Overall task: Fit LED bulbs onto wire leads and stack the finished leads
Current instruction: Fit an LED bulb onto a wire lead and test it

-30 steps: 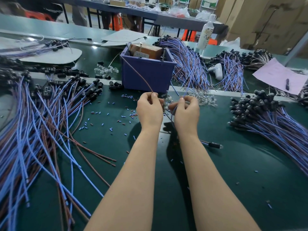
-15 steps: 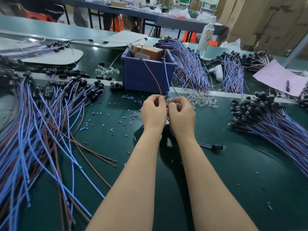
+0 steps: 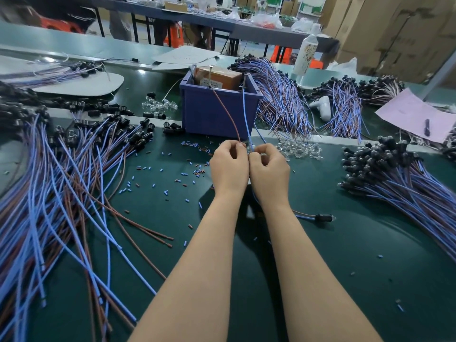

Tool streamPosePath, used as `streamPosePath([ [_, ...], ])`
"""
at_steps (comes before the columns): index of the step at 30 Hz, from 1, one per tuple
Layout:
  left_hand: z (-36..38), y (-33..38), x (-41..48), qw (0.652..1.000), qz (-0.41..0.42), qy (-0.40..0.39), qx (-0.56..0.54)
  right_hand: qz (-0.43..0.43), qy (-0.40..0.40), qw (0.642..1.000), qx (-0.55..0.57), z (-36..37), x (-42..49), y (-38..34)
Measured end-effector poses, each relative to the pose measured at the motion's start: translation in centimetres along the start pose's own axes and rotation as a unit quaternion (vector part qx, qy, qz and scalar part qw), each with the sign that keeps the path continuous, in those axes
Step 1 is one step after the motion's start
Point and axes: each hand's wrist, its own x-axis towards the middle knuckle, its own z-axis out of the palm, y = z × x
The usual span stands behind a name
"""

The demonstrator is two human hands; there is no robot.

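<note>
Closer together than a second before, the left hand [image 3: 229, 166] pinched the brown wire [image 3: 227, 114] and the right hand [image 3: 269, 169] the blue wire [image 3: 245, 114], knuckles touching above the desk [image 3: 345, 267]; any LED bulb was hidden between them; fitting looked underway.

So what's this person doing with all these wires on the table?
A person is working in front of a purple bin. The left hand pinches a brown wire, the right hand a blue wire, both curving up toward the bin. Loose clear bulbs lie just right of the hands, a heap of black-capped leads farther right.
</note>
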Motion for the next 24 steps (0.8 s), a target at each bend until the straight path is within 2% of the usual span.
streamPosePath([
  [7,0.04,0.05,-0.19,1.000,0.023,0.017,0.005,0.002,0.003,1.000,-0.007,-0.06,0.03,0.00],
  [24,-0.18,-0.13,0.35,1.000,-0.018,-0.008,-0.006,0.013,-0.010,1.000,0.006,0.03,-0.14,-0.08],
])
